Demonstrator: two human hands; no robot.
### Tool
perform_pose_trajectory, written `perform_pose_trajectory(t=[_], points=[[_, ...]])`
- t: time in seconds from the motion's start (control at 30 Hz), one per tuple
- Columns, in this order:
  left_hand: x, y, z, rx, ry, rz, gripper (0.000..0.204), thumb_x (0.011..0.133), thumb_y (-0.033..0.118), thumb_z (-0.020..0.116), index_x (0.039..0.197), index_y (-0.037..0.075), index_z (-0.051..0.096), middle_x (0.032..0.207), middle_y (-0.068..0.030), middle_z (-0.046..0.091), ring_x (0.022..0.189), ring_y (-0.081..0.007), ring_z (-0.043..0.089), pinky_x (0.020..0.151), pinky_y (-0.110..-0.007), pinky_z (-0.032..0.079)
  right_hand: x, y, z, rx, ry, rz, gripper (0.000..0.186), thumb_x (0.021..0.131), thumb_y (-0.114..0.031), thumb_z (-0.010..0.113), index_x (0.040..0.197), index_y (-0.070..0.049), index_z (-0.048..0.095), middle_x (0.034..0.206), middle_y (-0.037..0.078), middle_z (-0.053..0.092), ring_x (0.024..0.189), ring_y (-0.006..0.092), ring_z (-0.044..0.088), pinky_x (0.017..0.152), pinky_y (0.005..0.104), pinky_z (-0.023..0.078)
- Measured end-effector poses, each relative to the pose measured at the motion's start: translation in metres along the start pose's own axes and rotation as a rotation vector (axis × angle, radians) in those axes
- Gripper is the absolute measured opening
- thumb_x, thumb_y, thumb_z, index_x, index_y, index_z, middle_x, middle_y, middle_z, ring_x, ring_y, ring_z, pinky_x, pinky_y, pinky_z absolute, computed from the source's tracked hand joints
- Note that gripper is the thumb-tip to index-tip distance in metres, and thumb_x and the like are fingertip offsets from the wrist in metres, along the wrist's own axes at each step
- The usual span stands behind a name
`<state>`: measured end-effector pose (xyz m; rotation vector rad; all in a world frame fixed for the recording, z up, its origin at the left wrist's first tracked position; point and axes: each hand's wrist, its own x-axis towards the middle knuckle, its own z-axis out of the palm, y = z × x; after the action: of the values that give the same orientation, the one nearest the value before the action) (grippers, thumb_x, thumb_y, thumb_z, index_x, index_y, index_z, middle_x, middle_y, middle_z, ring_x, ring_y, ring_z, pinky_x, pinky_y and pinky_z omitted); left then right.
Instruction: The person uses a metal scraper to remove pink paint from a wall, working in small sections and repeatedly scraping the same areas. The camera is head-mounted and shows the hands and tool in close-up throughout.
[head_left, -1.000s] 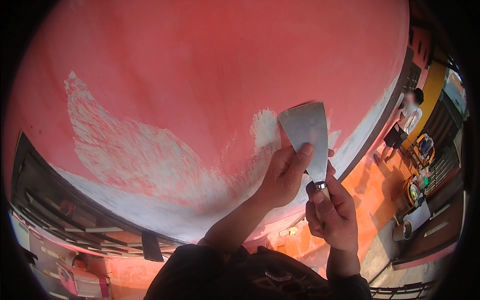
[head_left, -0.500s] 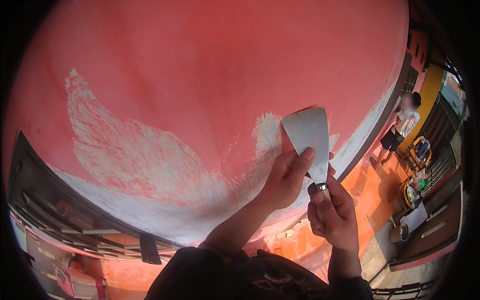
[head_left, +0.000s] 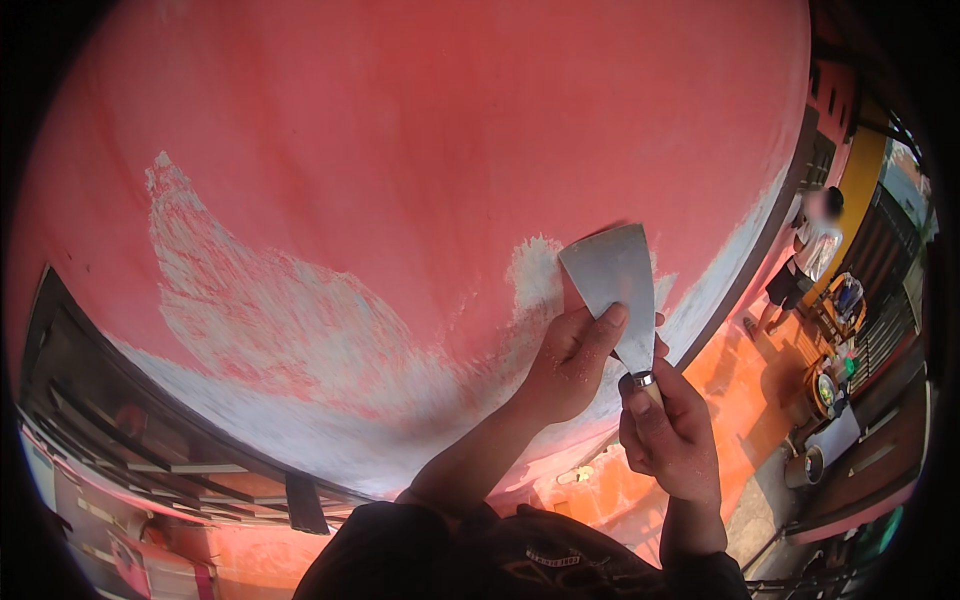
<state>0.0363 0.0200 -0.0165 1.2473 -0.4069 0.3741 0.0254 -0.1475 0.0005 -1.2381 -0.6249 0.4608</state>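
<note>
A putty knife with a wide, flaring metal blade stands upright against the red wall. My right hand is closed round its pale handle, just below the metal collar. My left hand grips the blade, the thumb flat on its near face and the fingers behind it. The blade's wide edge meets the red paint beside a scraped whitish patch. To the left spreads a larger scraped patch, streaked white and pink, which joins a pale band along the wall's lower part.
Dark window frames line the wall's lower left. At the right a person in a white top stands on an orange floor. Near them are a wooden chair, a bucket and other vessels.
The wall and its scraped patches sit slightly lower in the picture. Both hands keep their grip on the putty knife, which has barely shifted. The person at the right has changed stance slightly.
</note>
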Motion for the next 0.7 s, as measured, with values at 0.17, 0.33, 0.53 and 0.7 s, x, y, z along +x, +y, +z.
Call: perform_pose_trajectory(t=[0.17,0.33,0.53,0.7], points=[[0.001,0.002,-0.003,-0.013,0.007,0.026,0.047,0.109,0.037,0.042,0.121,-0.004,0.063,0.103,-0.0113,0.071,0.096,-0.0195,0.07,0.089,-0.037,0.055,0.007,0.006,0.0,-0.032,-0.071,-0.029,0.05,0.106,-0.011,0.049,0.153,-0.001,0.034,0.087,0.0,0.053,0.05,0.004,0.04,0.04,0.0195,0.03],[0.002,0.0,-0.001,-0.041,0.046,-0.039,0.047,0.108,0.037,0.043,0.121,-0.004,0.063,0.102,-0.0112,0.071,0.095,-0.0201,0.07,0.089,-0.037,0.055,0.005,-0.006,0.011,0.047,0.028,0.04,0.032,0.106,-0.011,0.047,0.135,0.002,0.044,0.068,-0.001,0.048,0.052,0.005,0.041,0.046,0.0205,0.033],[0.01,0.006,-0.01,-0.023,-0.024,0.007,0.045,0.108,0.036,0.044,0.121,-0.003,0.062,0.105,-0.012,0.07,0.096,-0.0205,0.07,0.088,-0.037,0.056,0.012,-0.008,0.005,0.012,-0.023,0.029,0.033,0.107,-0.01,0.046,0.136,0.003,0.043,0.07,-0.002,0.048,0.053,0.0049,0.042,0.046,0.02,0.033],[0.015,0.002,-0.009,-0.012,0.031,0.013,0.047,0.108,0.037,0.043,0.119,-0.004,0.063,0.102,-0.0118,0.071,0.094,-0.0202,0.07,0.088,-0.037,0.056,0.019,-0.011,0.007,0.024,0.0,0.054,0.03,0.106,-0.01,0.047,0.134,0.003,0.045,0.069,-0.002,0.046,0.053,0.0047,0.041,0.046,0.0196,0.032]])
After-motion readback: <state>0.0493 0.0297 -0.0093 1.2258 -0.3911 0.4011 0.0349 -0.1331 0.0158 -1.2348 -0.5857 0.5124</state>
